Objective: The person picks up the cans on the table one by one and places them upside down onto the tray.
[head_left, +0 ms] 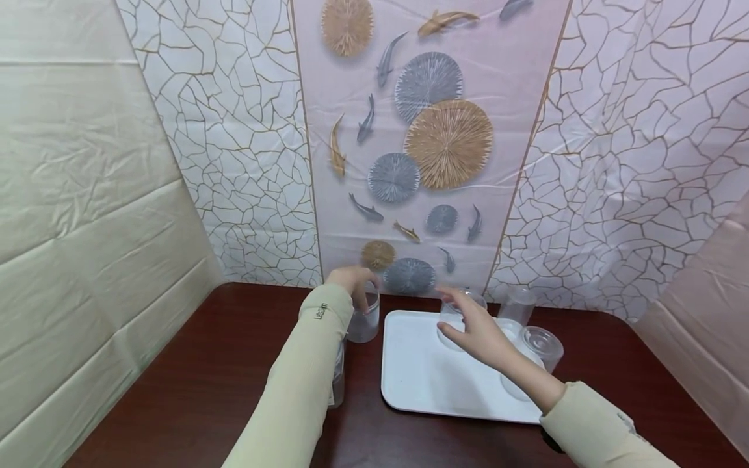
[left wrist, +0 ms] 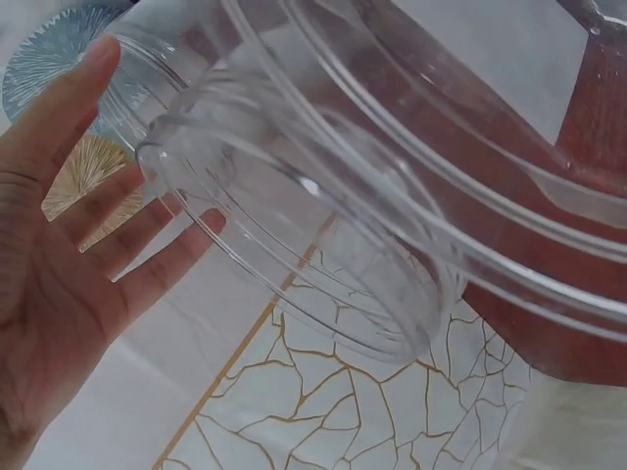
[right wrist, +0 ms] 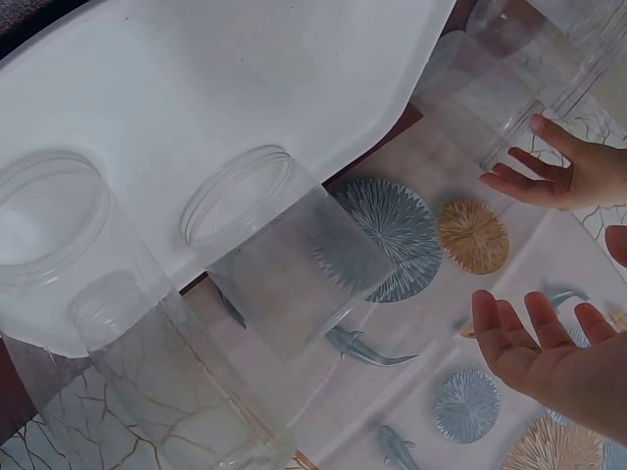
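Note:
My left hand (head_left: 354, 284) reaches over a clear jar (head_left: 365, 326) that stands on the table left of the white tray (head_left: 404, 395). In the left wrist view its spread fingers (left wrist: 162, 262) lie right at the rim of that jar (left wrist: 294, 196), not curled round it. Another clear jar (head_left: 337, 380) is nearer, partly behind my left sleeve. My right hand (head_left: 476, 328) hovers over the tray with thumb and fingers apart, holding nothing. It partly hides a clear jar (head_left: 476, 301) on the tray; the right wrist view shows this jar (right wrist: 304, 264) apart from the fingers.
A tall clear container (head_left: 519, 302) stands at the tray's back right, and another clear jar (head_left: 547, 348) is beside it, partly behind my right forearm. A patterned cloth (head_left: 404, 195) hangs at the table's back edge. Dark red tabletop (head_left: 222, 383) extends to the left.

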`<state>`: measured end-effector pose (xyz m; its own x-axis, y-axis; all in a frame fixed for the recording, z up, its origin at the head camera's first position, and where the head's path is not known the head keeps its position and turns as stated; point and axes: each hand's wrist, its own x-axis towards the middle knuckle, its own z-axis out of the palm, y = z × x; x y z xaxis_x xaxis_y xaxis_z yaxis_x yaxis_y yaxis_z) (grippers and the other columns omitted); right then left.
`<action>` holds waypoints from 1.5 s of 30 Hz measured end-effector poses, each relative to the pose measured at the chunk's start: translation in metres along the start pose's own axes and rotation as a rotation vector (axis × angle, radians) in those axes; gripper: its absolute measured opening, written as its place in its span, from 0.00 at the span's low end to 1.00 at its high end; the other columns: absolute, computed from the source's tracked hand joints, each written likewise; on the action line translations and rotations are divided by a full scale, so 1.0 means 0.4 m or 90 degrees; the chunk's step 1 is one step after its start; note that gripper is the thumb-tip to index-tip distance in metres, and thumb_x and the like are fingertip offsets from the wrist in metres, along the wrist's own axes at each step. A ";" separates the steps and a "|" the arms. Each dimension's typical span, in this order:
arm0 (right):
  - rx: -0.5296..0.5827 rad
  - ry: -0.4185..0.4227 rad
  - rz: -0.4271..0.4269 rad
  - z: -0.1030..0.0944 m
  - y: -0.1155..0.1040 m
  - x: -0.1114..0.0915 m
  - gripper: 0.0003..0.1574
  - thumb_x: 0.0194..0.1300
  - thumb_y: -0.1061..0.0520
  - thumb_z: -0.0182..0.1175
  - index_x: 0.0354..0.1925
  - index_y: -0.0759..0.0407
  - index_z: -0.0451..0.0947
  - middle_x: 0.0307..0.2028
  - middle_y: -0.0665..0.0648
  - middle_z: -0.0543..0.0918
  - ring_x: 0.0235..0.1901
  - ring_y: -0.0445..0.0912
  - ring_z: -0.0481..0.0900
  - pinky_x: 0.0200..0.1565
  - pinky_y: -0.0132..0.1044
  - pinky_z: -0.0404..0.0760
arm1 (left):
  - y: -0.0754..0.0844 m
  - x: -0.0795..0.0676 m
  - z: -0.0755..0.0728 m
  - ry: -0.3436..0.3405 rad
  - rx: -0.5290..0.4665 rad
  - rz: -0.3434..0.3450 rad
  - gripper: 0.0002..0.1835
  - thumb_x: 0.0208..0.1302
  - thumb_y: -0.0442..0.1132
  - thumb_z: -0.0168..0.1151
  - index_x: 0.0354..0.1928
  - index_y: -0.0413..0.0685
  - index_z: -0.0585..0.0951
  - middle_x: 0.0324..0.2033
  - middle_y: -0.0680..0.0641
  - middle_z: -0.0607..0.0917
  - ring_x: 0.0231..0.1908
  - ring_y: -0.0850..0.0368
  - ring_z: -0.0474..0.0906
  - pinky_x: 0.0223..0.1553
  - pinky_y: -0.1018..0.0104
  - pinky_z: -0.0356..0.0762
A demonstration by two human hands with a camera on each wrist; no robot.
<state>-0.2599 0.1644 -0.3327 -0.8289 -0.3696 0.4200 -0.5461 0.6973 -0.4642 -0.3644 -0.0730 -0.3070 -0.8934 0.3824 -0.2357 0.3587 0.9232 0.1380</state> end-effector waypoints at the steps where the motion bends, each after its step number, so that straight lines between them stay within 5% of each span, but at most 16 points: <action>1: 0.000 -0.001 0.000 0.000 0.000 0.000 0.36 0.55 0.58 0.60 0.60 0.55 0.60 0.52 0.61 0.73 0.52 0.55 0.71 0.46 0.51 0.73 | 0.000 0.001 0.000 0.000 -0.002 -0.002 0.31 0.39 0.41 0.72 0.52 0.59 0.74 0.54 0.49 0.74 0.51 0.53 0.70 0.50 0.59 0.69; 13: -0.005 -0.003 0.004 -0.001 -0.007 0.002 0.34 0.55 0.58 0.60 0.60 0.56 0.61 0.51 0.61 0.74 0.52 0.54 0.71 0.45 0.50 0.74 | -0.006 0.015 0.020 0.023 -0.013 -0.009 0.31 0.37 0.37 0.72 0.49 0.59 0.74 0.47 0.50 0.77 0.42 0.56 0.72 0.41 0.64 0.72; 23: -0.005 -0.003 -0.003 -0.005 -0.006 0.006 0.33 0.55 0.57 0.59 0.59 0.56 0.62 0.49 0.61 0.75 0.51 0.55 0.71 0.44 0.49 0.74 | -0.028 0.005 -0.002 0.053 -0.042 -0.007 0.29 0.36 0.34 0.67 0.47 0.57 0.71 0.46 0.47 0.72 0.41 0.54 0.70 0.30 0.68 0.72; 31: -0.006 -0.003 -0.014 -0.013 -0.004 0.011 0.33 0.56 0.57 0.59 0.59 0.56 0.62 0.50 0.61 0.74 0.51 0.55 0.71 0.44 0.49 0.74 | -0.047 0.008 -0.030 0.106 -0.012 0.026 0.35 0.36 0.40 0.69 0.53 0.56 0.69 0.51 0.44 0.71 0.48 0.52 0.70 0.46 0.60 0.70; 45: -0.019 -0.001 0.004 -0.027 -0.012 0.022 0.33 0.56 0.59 0.59 0.59 0.58 0.62 0.50 0.63 0.73 0.51 0.58 0.71 0.44 0.50 0.74 | -0.076 -0.004 -0.076 0.205 -0.053 0.135 0.38 0.37 0.44 0.70 0.56 0.50 0.68 0.54 0.41 0.70 0.53 0.48 0.67 0.54 0.56 0.67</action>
<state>-0.2631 0.1646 -0.3183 -0.8325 -0.3661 0.4157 -0.5371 0.7173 -0.4438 -0.3820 -0.1030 -0.2816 -0.8455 0.5206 0.1187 0.5335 0.8135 0.2315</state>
